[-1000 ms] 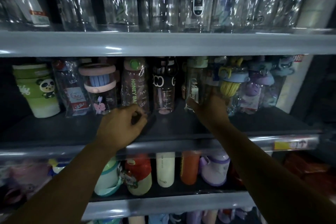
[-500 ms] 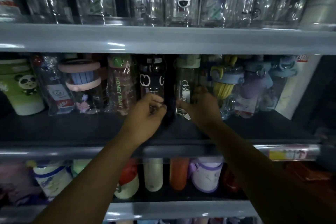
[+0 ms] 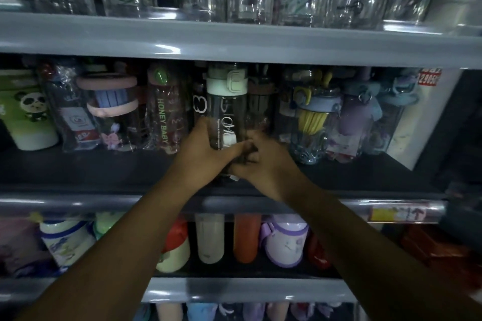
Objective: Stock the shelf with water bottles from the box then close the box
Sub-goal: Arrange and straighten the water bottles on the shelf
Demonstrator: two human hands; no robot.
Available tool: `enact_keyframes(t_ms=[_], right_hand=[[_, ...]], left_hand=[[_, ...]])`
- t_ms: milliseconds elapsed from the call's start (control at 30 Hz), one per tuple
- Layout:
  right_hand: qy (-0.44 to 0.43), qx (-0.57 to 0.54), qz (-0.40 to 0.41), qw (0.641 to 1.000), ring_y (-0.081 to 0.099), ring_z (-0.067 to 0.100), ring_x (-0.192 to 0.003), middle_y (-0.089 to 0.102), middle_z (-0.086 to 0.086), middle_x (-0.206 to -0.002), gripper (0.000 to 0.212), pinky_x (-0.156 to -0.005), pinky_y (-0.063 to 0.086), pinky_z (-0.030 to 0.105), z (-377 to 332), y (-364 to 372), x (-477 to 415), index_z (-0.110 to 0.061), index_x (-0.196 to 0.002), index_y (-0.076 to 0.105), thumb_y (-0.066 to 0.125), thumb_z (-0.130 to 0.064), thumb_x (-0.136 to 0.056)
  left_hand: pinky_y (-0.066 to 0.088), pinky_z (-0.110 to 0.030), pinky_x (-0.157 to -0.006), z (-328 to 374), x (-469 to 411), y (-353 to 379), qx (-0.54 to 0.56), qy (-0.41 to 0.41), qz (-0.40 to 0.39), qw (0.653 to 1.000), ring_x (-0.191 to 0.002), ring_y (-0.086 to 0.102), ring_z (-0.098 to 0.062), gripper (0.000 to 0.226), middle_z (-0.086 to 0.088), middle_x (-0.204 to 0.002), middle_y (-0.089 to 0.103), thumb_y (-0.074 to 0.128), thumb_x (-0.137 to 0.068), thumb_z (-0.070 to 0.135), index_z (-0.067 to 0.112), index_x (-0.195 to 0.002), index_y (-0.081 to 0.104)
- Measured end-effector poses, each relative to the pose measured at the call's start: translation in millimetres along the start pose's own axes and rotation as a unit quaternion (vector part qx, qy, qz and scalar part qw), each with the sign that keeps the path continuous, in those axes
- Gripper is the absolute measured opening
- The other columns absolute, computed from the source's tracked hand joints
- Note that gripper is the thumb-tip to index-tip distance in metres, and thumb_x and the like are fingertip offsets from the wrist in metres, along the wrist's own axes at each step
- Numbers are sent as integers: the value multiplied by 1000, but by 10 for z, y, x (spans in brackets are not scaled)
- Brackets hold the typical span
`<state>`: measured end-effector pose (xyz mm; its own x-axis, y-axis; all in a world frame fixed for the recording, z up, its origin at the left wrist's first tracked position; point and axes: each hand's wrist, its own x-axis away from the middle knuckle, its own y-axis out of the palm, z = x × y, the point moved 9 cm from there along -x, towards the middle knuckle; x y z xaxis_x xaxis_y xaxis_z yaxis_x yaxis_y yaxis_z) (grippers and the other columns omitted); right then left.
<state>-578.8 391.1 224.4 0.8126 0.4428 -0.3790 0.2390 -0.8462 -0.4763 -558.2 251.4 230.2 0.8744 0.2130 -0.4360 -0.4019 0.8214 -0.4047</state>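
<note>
1. Bottle (image 3: pixel 227 107) first: on my feed it is tall and smoke-tinted but see-through, with a pale cream-green cap that has a latch on its front. White script lettering runs down its side.
2. It stands upright at the middle of the dark middle shelf (image 3: pixel 104 172), slightly forward of the row of wrapped bottles.
3. The pink "HONEY BABY" bottle (image 3: pixel 165 117) is just to its left, and a black bottle (image 3: pixel 199 104) with white marks sits partly behind it.
4. The left hand (image 3: pixel 206 154) wraps the lower body from the left, thumb lying across the front.
5. The right hand (image 3: pixel 263 164) clasps the bottom from the right with curled fingers, touching the left hand.
6. I cannot tell whether the base rests on the shelf, because both hands cover it.
7. Further right stands a blue-lidded bottle (image 3: pixel 313 122) with yellow inside.
</note>
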Motion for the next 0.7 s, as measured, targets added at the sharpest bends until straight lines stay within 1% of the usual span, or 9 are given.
enact_keyframes(t_ms=[67,167,233,300,367,433,500,567,700], right_hand=[[-2,15,-18,1000,68,4,-92,69,-7,-100,41,-85,55,19,12,33,-14,-15,-119,61,73,4,-85],[21,23,-21,999,64,4,-99,60,-13,-104,50,-89,52,18,126,12,-85,-9,-135,54,67,4,-89],[20,53,21,998,67,14,-106,63,-6,-108,46,-88,51,16,191,-78,-174,-7,-132,56,70,-1,-88],[12,128,73,989,68,19,-104,68,3,-110,36,-79,49,13,196,-203,-281,-3,-123,61,69,-7,-89],[28,172,105,979,66,19,-100,68,6,-108,32,-77,45,21,245,-297,-387,-1,-120,62,66,-11,-90],[61,189,137,971,64,18,-96,68,7,-103,32,-74,41,21,365,-389,-522,-1,-115,63,67,-19,-90],[83,199,157,964,66,20,-93,69,12,-103,30,-72,48,26,417,-428,-641,-2,-109,67,67,-27,-92],[93,204,142,964,70,31,-97,69,19,-106,29,-82,58,37,423,-382,-756,-3,-106,71,66,-30,-95],[107,185,176,961,70,30,-102,73,15,-108,36,-80,52,27,374,-404,-898,-1,-108,71,71,-33,-92]], left_hand=[[60,-40,-85,-30,18,-76,-15,4,4,1000,-90,70,-3,55,10,-99,73,84,-76,50,25,-119,59],[59,-37,-85,-124,57,-271,-55,-1,34,998,-89,69,-1,55,15,-99,72,80,-78,55,29,-119,56],[59,-37,-87,-183,96,-377,-69,-3,52,996,-90,69,-2,61,16,-100,72,76,-73,66,32,-119,54],[59,-38,-86,-230,122,-437,-77,-2,72,994,-90,70,-4,67,16,-99,72,71,-70,72,32,-120,53],[60,-37,-86,-234,134,-456,-92,3,90,992,-90,70,-5,68,16,-100,71,71,-70,70,31,-122,51],[59,-37,-86,-219,130,-449,-100,12,101,990,-91,69,-5,69,15,-101,71,71,-71,70,32,-124,50],[59,-38,-86,-224,124,-446,-94,13,101,990,-91,70,-6,71,15,-101,71,70,-68,73,33,-123,50],[59,-37,-87,-244,119,-456,-88,7,102,991,-91,70,-5,72,17,-100,71,68,-66,74,35,-123,49],[59,-39,-87,-224,136,-476,-83,9,113,990,-89,70,-6,68,17,-98,71,73,-67,66,34,-122,50]])
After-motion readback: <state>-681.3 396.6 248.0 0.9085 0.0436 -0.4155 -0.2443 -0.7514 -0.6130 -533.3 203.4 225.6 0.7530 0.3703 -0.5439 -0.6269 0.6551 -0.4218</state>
